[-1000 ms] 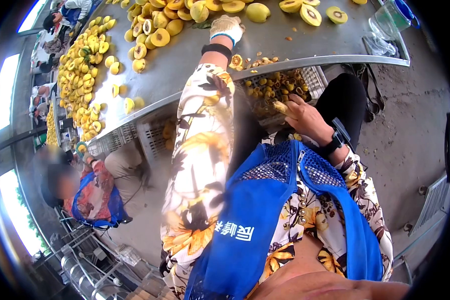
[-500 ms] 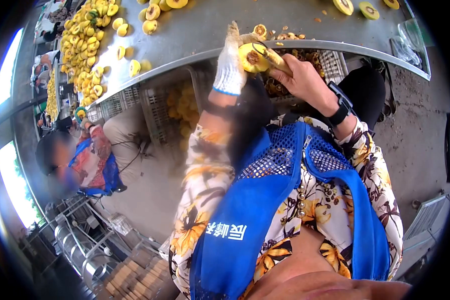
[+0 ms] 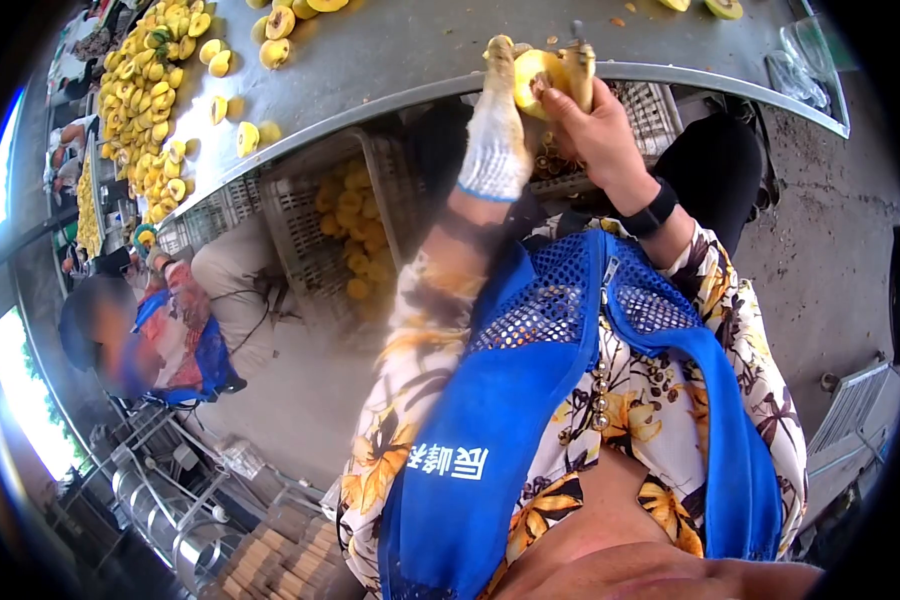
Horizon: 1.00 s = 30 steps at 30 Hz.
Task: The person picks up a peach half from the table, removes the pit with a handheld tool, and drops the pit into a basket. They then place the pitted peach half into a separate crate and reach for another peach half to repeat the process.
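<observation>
My left hand (image 3: 496, 130), in a white glove with soiled fingertips, is closed on a halved yellow fruit (image 3: 532, 82) with a brown core, just over the metal table's front edge. Bare and wearing a dark wristband, my right hand (image 3: 600, 130) grips the wooden handle of a coring tool (image 3: 579, 72), which points up. Its thumb presses at the fruit's brown core. More halved fruits (image 3: 275, 38) lie on the table at the upper left.
The metal table (image 3: 390, 60) spans the top, with a large fruit pile (image 3: 145, 90) at its left. Below the edge stand a crate of yellow fruit (image 3: 305, 235) and a crate (image 3: 650, 115) near my knees. A co-worker (image 3: 185, 320) sits at the left; a clear plastic bag (image 3: 798, 80) lies at right.
Both hands have shifted up and right with the fruit. The tool has swung from the fruit's core to upright, and my right thumb is now at the core. The view has shifted slightly.
</observation>
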Each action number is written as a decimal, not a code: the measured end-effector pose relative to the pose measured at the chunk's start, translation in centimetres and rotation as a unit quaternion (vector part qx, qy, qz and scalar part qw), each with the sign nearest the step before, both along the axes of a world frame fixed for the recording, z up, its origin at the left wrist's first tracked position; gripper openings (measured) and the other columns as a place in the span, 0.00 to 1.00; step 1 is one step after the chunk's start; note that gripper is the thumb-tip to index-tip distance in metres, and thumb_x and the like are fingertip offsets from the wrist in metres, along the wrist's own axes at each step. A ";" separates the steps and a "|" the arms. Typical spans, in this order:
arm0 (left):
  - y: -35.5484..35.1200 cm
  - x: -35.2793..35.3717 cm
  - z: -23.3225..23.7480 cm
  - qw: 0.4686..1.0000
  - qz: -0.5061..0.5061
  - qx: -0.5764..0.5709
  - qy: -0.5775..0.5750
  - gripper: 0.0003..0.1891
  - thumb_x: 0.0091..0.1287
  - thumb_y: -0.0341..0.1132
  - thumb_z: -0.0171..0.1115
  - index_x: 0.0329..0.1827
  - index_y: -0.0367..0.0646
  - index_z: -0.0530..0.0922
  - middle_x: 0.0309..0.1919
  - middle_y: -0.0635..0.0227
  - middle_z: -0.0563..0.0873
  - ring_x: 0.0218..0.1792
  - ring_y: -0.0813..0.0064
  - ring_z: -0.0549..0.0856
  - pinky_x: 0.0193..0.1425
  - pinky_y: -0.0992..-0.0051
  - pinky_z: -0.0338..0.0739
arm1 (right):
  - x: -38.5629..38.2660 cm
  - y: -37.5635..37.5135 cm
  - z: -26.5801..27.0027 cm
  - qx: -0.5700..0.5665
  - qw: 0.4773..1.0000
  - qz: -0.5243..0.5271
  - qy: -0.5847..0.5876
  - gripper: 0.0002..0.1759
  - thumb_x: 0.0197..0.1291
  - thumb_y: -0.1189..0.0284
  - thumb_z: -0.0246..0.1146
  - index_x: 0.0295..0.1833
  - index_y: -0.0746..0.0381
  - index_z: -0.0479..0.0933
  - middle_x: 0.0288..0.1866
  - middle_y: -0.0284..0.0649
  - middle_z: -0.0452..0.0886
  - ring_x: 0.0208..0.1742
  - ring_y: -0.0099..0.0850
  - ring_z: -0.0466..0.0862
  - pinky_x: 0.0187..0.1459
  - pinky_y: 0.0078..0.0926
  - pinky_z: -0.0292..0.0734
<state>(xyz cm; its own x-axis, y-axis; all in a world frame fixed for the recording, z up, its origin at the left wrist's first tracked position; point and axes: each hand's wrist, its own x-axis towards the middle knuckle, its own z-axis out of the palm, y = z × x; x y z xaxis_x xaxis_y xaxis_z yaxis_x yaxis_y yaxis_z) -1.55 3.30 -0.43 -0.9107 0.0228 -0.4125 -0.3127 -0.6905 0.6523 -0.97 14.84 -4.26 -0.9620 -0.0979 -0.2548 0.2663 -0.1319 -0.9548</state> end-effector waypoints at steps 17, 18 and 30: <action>-1.4 -0.4 -5.9 0.946 0.059 -0.294 0.121 0.19 0.69 0.48 0.54 0.49 0.40 0.75 0.38 0.66 0.82 0.36 0.76 0.83 0.39 0.75 0.79 | 3.1 0.3 1.1 0.331 0.923 0.132 0.142 0.15 0.61 0.68 0.60 0.40 0.68 0.65 0.29 0.60 0.76 0.35 0.59 0.78 0.31 0.45 0.72; -1.3 -0.3 -6.0 0.938 0.059 -0.315 0.134 0.19 0.69 0.47 0.54 0.49 0.40 0.75 0.39 0.66 0.82 0.36 0.76 0.83 0.39 0.75 0.79 | 3.2 0.3 1.1 0.333 0.924 0.124 0.141 0.15 0.61 0.68 0.60 0.40 0.69 0.65 0.29 0.61 0.76 0.35 0.59 0.78 0.31 0.45 0.72; -2.3 -1.0 -3.3 0.994 -0.001 -0.112 -0.003 0.13 0.68 0.39 0.53 0.41 0.36 0.77 0.28 0.62 0.82 0.26 0.72 0.82 0.27 0.74 0.77 | 3.9 -0.2 0.9 0.288 0.932 0.199 0.096 0.14 0.56 0.73 0.58 0.44 0.69 0.66 0.34 0.63 0.77 0.42 0.60 0.77 0.39 0.45 0.73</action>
<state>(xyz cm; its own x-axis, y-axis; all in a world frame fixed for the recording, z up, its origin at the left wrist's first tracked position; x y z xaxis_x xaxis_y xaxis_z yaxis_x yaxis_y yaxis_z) -2.55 0.97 -3.74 -0.9082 -0.0687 -0.4129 -0.3183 -0.5274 0.7878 2.95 14.65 -3.34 -0.9120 -0.3573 -0.2014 0.0006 0.4898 -0.8718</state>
